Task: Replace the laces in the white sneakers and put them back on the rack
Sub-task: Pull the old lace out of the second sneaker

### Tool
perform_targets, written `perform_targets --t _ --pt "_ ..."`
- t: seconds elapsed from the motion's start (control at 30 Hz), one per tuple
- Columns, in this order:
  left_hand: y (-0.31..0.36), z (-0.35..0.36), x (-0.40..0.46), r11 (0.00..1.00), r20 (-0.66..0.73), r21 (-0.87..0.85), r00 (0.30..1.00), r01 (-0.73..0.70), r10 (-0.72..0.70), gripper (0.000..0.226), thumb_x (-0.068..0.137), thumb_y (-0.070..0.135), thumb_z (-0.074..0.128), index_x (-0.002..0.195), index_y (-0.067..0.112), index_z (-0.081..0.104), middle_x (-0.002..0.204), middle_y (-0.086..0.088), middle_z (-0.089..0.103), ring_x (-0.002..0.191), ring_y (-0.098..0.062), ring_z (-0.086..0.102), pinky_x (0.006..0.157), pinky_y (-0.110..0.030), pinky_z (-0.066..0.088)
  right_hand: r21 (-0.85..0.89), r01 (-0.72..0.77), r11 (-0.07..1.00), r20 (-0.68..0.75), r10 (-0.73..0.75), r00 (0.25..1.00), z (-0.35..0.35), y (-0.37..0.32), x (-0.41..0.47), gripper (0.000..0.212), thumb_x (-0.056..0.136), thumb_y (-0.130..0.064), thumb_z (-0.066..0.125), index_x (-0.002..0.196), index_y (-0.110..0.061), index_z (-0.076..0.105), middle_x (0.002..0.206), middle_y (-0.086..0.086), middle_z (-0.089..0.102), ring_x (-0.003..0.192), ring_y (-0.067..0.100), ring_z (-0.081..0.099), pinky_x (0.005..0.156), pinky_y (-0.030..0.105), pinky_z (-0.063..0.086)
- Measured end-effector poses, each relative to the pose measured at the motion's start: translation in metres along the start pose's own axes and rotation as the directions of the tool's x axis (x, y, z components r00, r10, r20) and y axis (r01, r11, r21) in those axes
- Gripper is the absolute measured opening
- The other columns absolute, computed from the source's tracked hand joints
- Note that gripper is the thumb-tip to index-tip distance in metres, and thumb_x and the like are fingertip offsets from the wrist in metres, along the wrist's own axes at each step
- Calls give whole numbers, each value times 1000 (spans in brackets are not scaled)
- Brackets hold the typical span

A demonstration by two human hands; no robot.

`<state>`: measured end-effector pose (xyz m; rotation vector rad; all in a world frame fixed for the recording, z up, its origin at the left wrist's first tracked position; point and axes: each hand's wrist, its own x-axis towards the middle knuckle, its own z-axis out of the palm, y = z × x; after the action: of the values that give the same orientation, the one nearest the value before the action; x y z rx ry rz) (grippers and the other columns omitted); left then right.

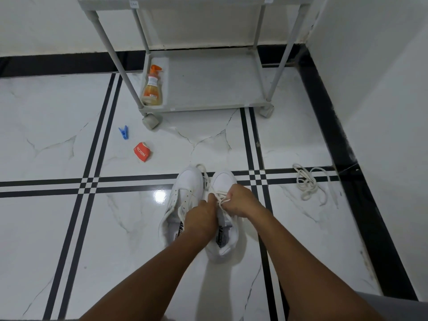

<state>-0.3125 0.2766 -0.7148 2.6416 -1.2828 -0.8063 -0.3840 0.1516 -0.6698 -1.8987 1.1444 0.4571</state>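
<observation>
White marble floor (58, 126) with black stripes carries a red "NESCAFE" packet (142, 154) at centre left. Two white sneakers (185, 200) stand at centre; both hands, left hand (201, 216) and right hand (240, 200), pinch the cream lace (220, 197) on the right one.

Two sneakers stand side by side on the floor (58, 228), the left sneaker (183, 193) touching the right sneaker (225, 181). Both hands meet over the right sneaker: left hand (200, 216), right hand (240, 200). Beyond the sneakers stands the rack (208, 105), a bottle (152, 86) on its bottom shelf. Right of the sneakers lies a loose lace (308, 184). Between rack and sneakers, leftward, lie a clip (124, 132) and a cup (142, 152).
</observation>
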Motion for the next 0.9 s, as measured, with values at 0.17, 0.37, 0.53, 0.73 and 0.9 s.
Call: perform_targets --t 0.17,0.37,0.53,0.73,0.9 --pt "-1 -2 3 994 3 -92 998 55 -55 35 93 13 52 125 14 38 102 -13 62 85 -34 66 70 -42 54 -215 -71 974 -196 29 980 11 5 -6 29 95 -17 60 123 -8 57 124 11 61 109 28 63 80 33 49" --pt "-5 -4 7 983 -13 -164 997 77 -80 30 90 12 49 119 18 40 99 -11 63 85 -34 65 74 -46 56 268 32 963 -166 14 986 3 -2 2 25 96 -20 47 86 -5 63 93 15 69 78 23 60 65 32 43" --pt "-10 -8 11 961 -32 -259 993 99 -111 35 91 13 50 124 19 43 101 -9 66 87 -32 66 77 -43 56 682 92 726 -236 99 967 4 4 -2 23 79 -20 64 58 -16 54 53 -1 52 57 19 54 61 42 51" --pt "-14 -10 12 961 -34 -250 991 115 -128 30 91 12 50 120 18 42 101 -11 65 88 -33 66 76 -43 55 -132 29 991 -215 -57 975 1 19 5 20 89 -38 65 95 -20 59 93 -1 63 82 20 60 64 30 42" --pt "-13 -10 12 962 -26 -245 991 123 -133 31 91 14 50 120 21 41 102 -10 66 88 -33 66 78 -44 56 -19 -3 1000 -104 1 995 -12 8 6 36 92 -50 62 84 -16 66 79 1 65 70 17 59 60 27 40"
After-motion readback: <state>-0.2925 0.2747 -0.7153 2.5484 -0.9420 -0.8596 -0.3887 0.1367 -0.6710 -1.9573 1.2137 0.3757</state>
